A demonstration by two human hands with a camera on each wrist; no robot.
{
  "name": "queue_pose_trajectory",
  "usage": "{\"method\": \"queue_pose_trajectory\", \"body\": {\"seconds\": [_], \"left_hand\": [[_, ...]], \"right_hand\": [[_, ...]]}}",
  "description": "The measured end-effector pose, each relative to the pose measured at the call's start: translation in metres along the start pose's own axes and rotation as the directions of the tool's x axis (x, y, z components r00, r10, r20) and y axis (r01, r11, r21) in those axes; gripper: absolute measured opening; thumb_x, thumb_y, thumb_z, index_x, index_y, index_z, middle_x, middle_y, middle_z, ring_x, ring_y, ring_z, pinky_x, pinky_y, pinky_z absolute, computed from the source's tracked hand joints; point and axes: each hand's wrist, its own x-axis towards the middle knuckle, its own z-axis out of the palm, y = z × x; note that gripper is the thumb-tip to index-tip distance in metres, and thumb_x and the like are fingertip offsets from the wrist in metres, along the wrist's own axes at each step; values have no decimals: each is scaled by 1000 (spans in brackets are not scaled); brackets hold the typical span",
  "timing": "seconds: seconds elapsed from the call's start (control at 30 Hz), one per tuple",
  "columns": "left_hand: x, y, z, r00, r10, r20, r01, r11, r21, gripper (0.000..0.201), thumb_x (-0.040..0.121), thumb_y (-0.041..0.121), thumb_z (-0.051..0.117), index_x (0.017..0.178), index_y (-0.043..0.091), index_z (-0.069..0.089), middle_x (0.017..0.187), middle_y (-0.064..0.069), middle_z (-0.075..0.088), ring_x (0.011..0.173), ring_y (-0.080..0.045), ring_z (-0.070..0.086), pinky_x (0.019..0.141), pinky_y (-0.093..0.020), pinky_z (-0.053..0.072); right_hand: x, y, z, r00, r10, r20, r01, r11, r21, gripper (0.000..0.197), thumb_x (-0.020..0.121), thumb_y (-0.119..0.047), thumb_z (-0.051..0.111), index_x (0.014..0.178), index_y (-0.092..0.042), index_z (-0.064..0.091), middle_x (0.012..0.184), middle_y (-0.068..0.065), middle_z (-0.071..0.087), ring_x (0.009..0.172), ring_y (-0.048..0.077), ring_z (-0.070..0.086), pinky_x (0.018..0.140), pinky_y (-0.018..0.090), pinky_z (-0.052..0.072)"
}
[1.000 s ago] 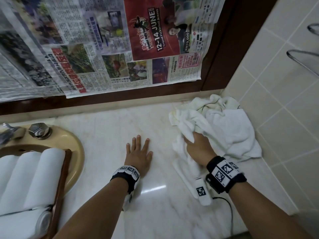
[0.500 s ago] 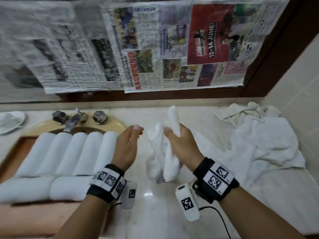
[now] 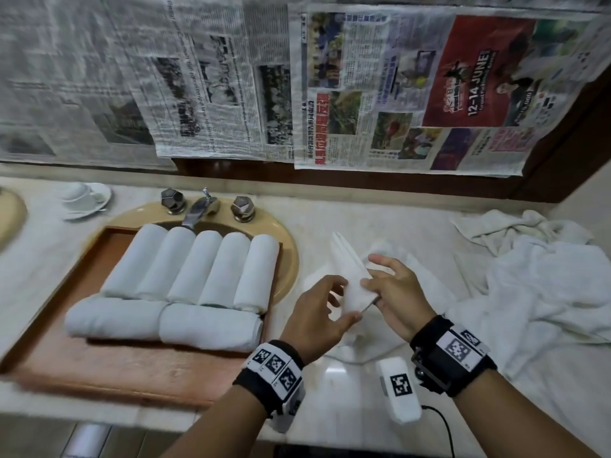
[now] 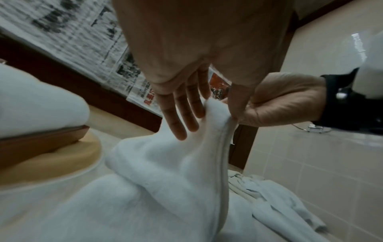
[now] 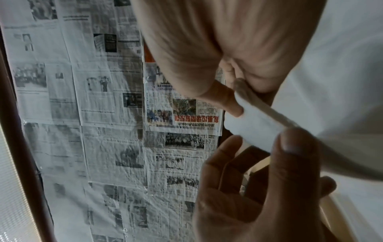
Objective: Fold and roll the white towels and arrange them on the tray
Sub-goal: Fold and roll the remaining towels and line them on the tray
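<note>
I hold one white towel (image 3: 350,269) up over the marble counter, between the sink and the loose pile. My left hand (image 3: 344,302) pinches its hemmed edge between thumb and fingers, the other fingers lying fairly straight (image 4: 180,117). My right hand (image 3: 373,276) pinches the same edge close by, thumb against finger (image 5: 234,106). The rest of the towel (image 4: 176,172) hangs down onto the counter. To the left, the wooden tray (image 3: 109,361) lies over the sink and carries several rolled white towels (image 3: 195,262), one row upright and two lying across in front.
A heap of unfolded white towels (image 3: 555,285) fills the counter's right corner against the tiled wall. Behind the tray are the faucet (image 3: 198,209) and the yellow sink rim (image 3: 287,259). A cup on a saucer (image 3: 82,196) stands far left. Newspaper (image 3: 231,77) covers the mirror.
My right hand pulled a towel from the heap and carried it left to the counter's middle. My left hand rose off the counter and took hold of the same towel's edge.
</note>
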Motion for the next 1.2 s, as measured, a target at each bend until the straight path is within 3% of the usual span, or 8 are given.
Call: {"method": "queue_pose_trajectory", "body": {"seconds": [0.17, 0.43, 0.53, 0.63, 0.73, 0.9, 1.0, 1.2], "left_hand": [[10, 21, 13, 984, 173, -43, -167, 979, 117, 41, 86, 41, 73, 119, 27, 53, 107, 17, 60, 88, -5, 59, 78, -31, 53], [57, 78, 15, 944, 254, -213, -280, 955, -101, 14, 96, 22, 66, 105, 17, 76, 88, 10, 75, 76, -10, 69, 68, -28, 57], [87, 103, -4, 967, 153, -201, -203, 945, -258, 15, 94, 24, 65, 98, 18, 79, 86, 2, 76, 77, -26, 70, 71, -45, 59], [122, 135, -39, 944, 131, -304, -215, 941, -261, 20, 102, 23, 52, 96, 13, 68, 92, -10, 70, 84, -33, 64, 74, -48, 52], [154, 175, -84, 879, 117, -463, -242, 945, -220, 29, 109, 25, 37, 87, 13, 51, 82, -4, 52, 69, -18, 46, 66, -36, 42], [181, 235, -155, 815, 241, -527, -376, 912, -164, 28, 108, 23, 45, 82, 18, 53, 68, 16, 54, 59, 1, 47, 59, -18, 41], [193, 254, -197, 795, 264, -546, -385, 915, -118, 26, 106, 25, 49, 101, 2, 61, 84, -13, 63, 72, -18, 57, 65, -34, 47], [207, 269, -231, 768, 207, -606, -289, 956, -41, 22, 106, 21, 49, 98, 2, 58, 85, -11, 58, 73, -21, 50, 63, -35, 43]], "right_hand": [[-5, -17, -10, 992, -73, 99, 68, 997, 47, 43, 93, 6, 54, 126, -22, 59, 130, 21, 62, 112, 34, 66, 106, 50, 48], [-11, -84, -36, 952, -264, 157, 262, 964, 39, 46, 95, 18, 39, 128, -10, 53, 113, 21, 71, 84, 23, 72, 73, 30, 55], [-8, -120, -44, 924, -367, 111, 373, 926, -48, 45, 92, 20, 44, 121, -13, 56, 107, 20, 73, 85, 28, 72, 69, 35, 57], [-4, -162, -52, 829, -553, 86, 553, 785, -280, 46, 92, 17, 47, 114, -22, 61, 104, 9, 74, 95, 30, 70, 81, 46, 57], [-4, -202, -59, 704, -665, 251, 683, 536, -496, 39, 98, 3, 46, 114, -29, 63, 113, -9, 67, 105, 7, 62, 91, 30, 51], [-10, -259, -79, 637, -618, 461, 725, 277, -630, 20, 86, -18, 77, 105, -25, 73, 97, -15, 68, 87, -5, 61, 77, 22, 45], [-5, -295, -93, 611, -709, 352, 702, 281, -654, 8, 84, -19, 80, 79, -16, 75, 76, 3, 68, 70, 19, 63, 63, 28, 46], [2, -337, -104, 429, -903, -11, 740, 358, -570, 17, 95, -25, 66, 80, -18, 64, 69, 5, 62, 62, 30, 59, 55, 37, 49]]}}
